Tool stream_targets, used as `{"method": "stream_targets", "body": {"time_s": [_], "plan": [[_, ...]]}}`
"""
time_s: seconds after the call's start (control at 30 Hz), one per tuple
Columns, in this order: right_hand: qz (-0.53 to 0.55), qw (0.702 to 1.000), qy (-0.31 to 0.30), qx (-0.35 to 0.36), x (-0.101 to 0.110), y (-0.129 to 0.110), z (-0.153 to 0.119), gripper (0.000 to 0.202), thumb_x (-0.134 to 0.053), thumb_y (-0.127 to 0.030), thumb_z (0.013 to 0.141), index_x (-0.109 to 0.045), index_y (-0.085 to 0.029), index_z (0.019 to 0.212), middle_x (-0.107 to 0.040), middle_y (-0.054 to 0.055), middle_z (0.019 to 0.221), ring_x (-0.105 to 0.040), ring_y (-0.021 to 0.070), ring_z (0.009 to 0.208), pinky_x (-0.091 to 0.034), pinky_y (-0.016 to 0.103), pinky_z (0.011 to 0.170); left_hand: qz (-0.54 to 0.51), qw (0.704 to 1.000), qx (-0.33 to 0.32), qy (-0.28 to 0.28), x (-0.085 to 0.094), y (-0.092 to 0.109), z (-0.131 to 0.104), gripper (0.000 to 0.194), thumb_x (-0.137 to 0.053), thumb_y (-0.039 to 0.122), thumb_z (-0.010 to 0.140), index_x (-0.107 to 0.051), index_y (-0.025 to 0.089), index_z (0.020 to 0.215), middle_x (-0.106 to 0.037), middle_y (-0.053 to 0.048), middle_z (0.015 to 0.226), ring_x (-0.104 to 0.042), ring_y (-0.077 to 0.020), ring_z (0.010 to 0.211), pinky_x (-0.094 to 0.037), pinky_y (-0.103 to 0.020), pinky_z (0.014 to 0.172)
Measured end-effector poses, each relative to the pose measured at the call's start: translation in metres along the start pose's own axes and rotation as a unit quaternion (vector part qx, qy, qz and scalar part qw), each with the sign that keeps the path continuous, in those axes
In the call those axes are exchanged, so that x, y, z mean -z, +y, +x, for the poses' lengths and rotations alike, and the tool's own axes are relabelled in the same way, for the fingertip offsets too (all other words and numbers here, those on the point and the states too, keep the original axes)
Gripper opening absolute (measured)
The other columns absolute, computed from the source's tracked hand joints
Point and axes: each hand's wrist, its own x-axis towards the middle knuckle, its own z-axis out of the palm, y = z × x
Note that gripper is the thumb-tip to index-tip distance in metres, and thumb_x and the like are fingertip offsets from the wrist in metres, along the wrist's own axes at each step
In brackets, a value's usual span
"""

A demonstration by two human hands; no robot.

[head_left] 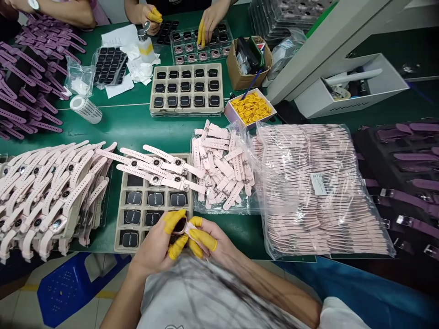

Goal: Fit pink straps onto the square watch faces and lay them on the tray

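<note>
My left hand [160,240], with yellow finger cots on its fingertips, grips a watch case [180,225] with a dark face. My right hand [209,235], also in yellow cots, pinches a pale pink watch strap [189,228] at the side of that case. Whether the strap sits in the case's slot is hidden by the fingers. Just beyond my hands lies a beige compartment tray [119,214] holding square black watch cases [155,198]. Several watches with pink straps [156,163] lie across its far rows. A heap of loose pink straps [222,164] is to the right.
A large clear bag of pink straps [308,192] lies at right. Stacked pink-strapped watches [37,192] stand at left. Farther back are another tray of cases [187,109], a box of yellow finger cots [250,107], and a co-worker's cot-covered hand [209,25].
</note>
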Motion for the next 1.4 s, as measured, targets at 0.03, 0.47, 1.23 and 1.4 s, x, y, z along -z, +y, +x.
{"method": "stream_targets", "body": {"time_s": [0.03,0.47,1.23,1.4], "plan": [[-0.003,1.000,0.001,0.012,-0.001,0.000,0.000,0.041,-0.067,-0.060,0.091,-0.056,-0.021,0.097,-0.053,-0.008,0.058,-0.041,0.0081,0.045,-0.029,0.021,0.044,-0.029,0.999,0.008,0.037,-0.004,-0.002,-0.002,0.050,-0.057,0.021,0.098,-0.047,0.021,0.147,-0.066,-0.014,0.122,-0.066,-0.0252,0.110,-0.058,-0.039,0.092],[-0.141,0.989,-0.040,-0.020,0.023,-0.017,-0.010,0.038,-0.067,-0.057,0.092,-0.056,-0.021,0.095,-0.052,-0.005,0.074,-0.041,0.0102,0.061,-0.032,0.023,0.055,-0.269,0.810,0.170,0.493,0.010,0.017,0.018,0.027,-0.084,0.037,0.082,-0.070,0.019,0.097,-0.079,-0.001,0.088,-0.074,-0.0186,0.059,-0.064,-0.031,0.055],[0.151,0.988,0.009,0.008,0.002,-0.008,-0.006,0.035,-0.074,-0.049,0.086,-0.056,-0.020,0.082,-0.045,-0.010,0.048,-0.027,0.0057,0.038,-0.023,0.022,0.040,-0.034,0.999,0.039,-0.008,-0.022,0.013,0.014,0.054,-0.040,0.020,0.104,-0.037,0.027,0.158,-0.051,-0.014,0.145,-0.054,-0.0257,0.134,-0.048,-0.041,0.113],[0.124,0.992,0.013,0.006,0.004,-0.006,-0.006,0.036,-0.071,-0.051,0.089,-0.055,-0.019,0.084,-0.045,-0.010,0.053,-0.028,0.0059,0.041,-0.022,0.023,0.041,0.059,0.998,0.024,-0.031,-0.014,0.022,0.014,0.056,-0.040,0.023,0.104,-0.032,0.024,0.159,-0.049,-0.017,0.140,-0.054,-0.0280,0.131,-0.051,-0.045,0.109]]}}
